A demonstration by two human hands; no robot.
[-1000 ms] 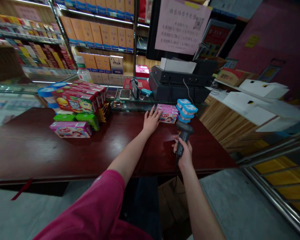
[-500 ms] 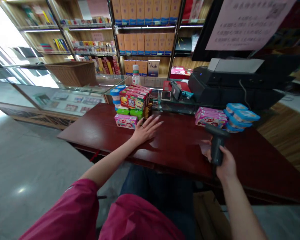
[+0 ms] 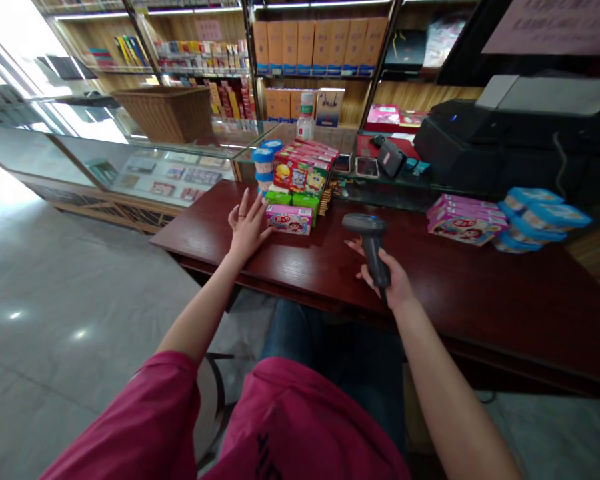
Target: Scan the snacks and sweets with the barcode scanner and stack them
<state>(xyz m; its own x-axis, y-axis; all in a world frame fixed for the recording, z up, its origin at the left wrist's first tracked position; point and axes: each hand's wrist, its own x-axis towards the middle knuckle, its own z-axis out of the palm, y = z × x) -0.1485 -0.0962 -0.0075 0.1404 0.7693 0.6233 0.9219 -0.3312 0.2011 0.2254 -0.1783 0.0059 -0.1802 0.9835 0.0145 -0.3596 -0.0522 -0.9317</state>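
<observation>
My left hand (image 3: 247, 230) is open with fingers spread, at the left end of a pink snack box (image 3: 289, 221); whether it touches the box I cannot tell. Green packs (image 3: 305, 201) and a stack of red snack boxes (image 3: 300, 170) rise behind that box, with blue-lidded tubs (image 3: 263, 160) at their left. My right hand (image 3: 395, 280) is wrapped round the handle of a black barcode scanner (image 3: 370, 243), held above the dark red table (image 3: 325, 267) with its head tilted leftward.
More pink boxes (image 3: 465, 220) and blue-lidded tubs (image 3: 535, 217) sit at the table's right. Behind are a phone (image 3: 367, 167), a bottle (image 3: 305, 120), a wicker basket (image 3: 167, 113) on the glass counter, and a black register (image 3: 470, 147).
My left hand has moved from the right end of the pink box to its left end. My right hand has carried the scanner leftward, nearer that box. The view has tilted down.
</observation>
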